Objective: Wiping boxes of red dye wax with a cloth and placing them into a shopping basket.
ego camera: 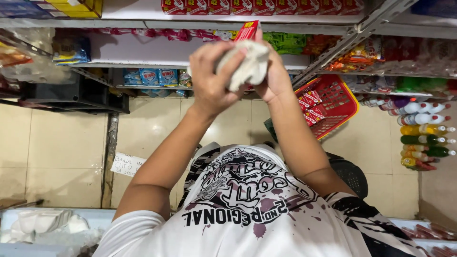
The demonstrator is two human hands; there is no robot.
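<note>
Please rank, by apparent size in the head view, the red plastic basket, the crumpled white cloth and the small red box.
1. Red plastic basket.
2. Crumpled white cloth, though it is nearer the camera.
3. Small red box, partly hidden.

Both hands [238, 76] clutch whitish cloth [247, 66], perhaps small red box [247, 31].

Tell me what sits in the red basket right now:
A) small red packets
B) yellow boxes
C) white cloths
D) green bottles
A: the red basket, tilted on the floor beside the shelves, holds small red packets, while the right hand and left hand hold a whitish cloth against a red box.
</note>
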